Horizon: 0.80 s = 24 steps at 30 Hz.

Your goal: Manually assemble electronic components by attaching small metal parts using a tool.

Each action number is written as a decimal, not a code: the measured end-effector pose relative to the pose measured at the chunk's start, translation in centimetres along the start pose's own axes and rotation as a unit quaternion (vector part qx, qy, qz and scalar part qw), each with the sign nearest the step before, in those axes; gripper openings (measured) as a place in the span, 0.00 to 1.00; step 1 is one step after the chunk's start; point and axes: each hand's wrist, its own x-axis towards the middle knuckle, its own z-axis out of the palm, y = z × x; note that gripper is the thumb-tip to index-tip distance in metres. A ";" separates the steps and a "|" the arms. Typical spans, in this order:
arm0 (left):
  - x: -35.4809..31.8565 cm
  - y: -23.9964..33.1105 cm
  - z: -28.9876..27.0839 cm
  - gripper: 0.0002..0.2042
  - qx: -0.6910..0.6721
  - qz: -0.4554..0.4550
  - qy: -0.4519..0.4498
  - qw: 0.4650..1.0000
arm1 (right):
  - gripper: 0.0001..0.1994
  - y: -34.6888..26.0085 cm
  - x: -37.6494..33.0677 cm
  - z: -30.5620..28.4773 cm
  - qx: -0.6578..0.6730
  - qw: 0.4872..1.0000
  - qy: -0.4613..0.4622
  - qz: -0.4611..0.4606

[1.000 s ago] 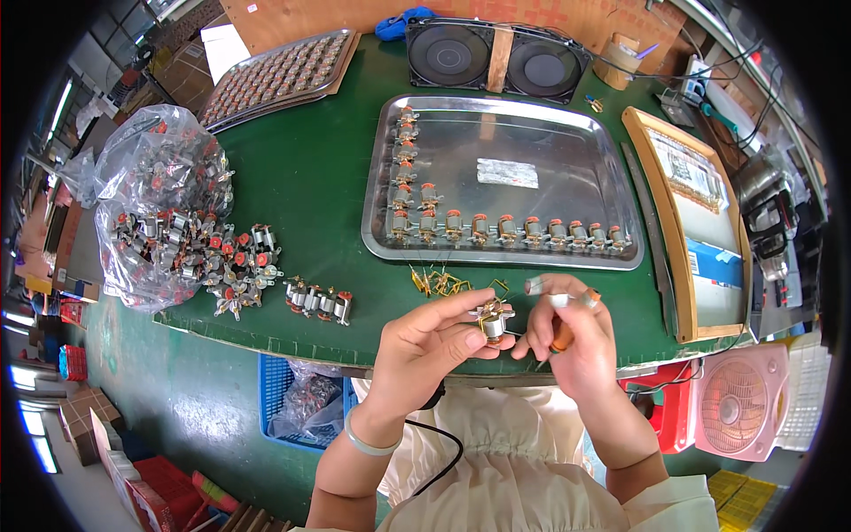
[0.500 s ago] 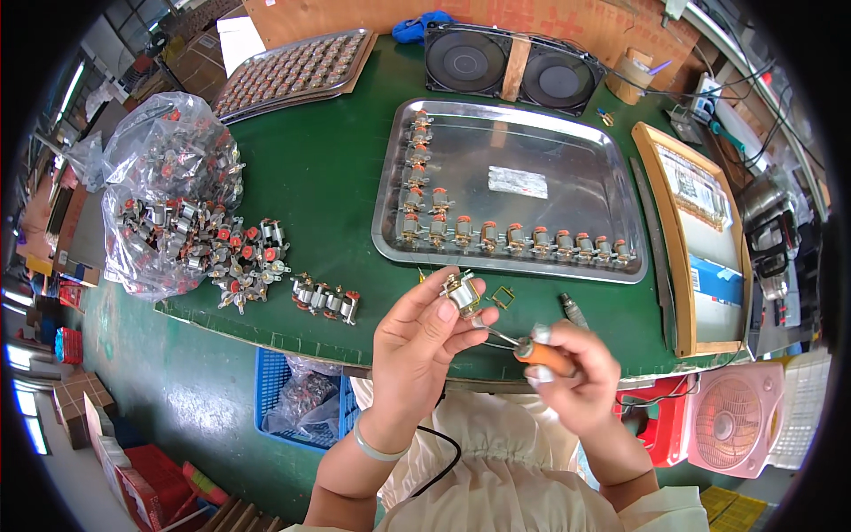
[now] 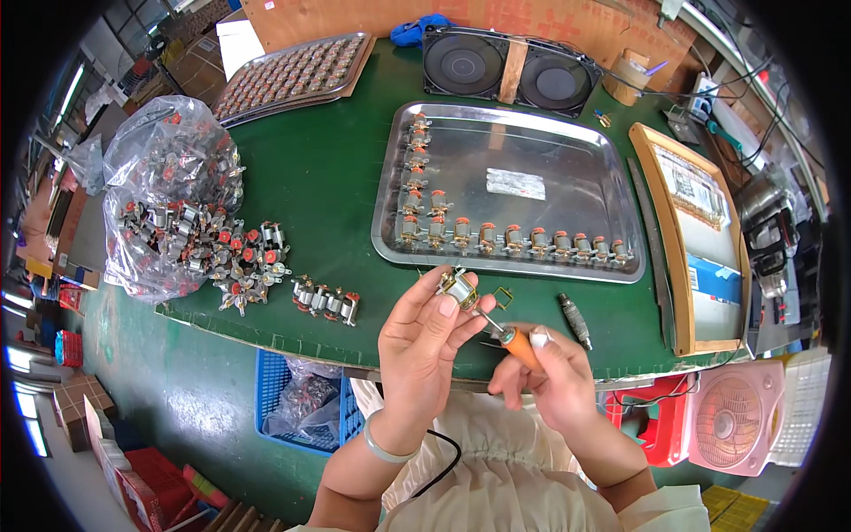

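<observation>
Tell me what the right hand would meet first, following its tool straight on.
Likely the metal part in the left hand; the orange-handled tool points at it, but depth is unclear.

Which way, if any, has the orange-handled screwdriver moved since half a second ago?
Yes: judged against the metal tray, the screwdriver has shifted left, its handle closer to the left hand.

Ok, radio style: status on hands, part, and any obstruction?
Left hand gripping metal part. Right hand holding orange-handled screwdriver, pointed toward part. Nothing visibly in the way.
</observation>
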 end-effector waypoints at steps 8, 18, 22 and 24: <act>-0.1 0.3 0.0 0.16 0.008 0.012 -0.024 1.000 | 0.15 -0.5 0.4 -1.1 0.240 0.942 -0.177 0.155; -0.5 -0.6 0.0 0.11 0.062 0.020 -0.043 0.997 | 0.16 0.7 2.3 1.1 -0.120 0.979 0.015 -0.163; -0.6 -0.3 -0.1 0.08 0.106 0.044 -0.028 0.993 | 0.08 -0.8 2.5 1.8 0.012 1.000 0.004 -0.011; -0.6 -0.2 -0.2 0.08 0.135 0.066 -0.035 0.988 | 0.08 -0.7 2.6 1.4 0.050 0.998 -0.016 0.019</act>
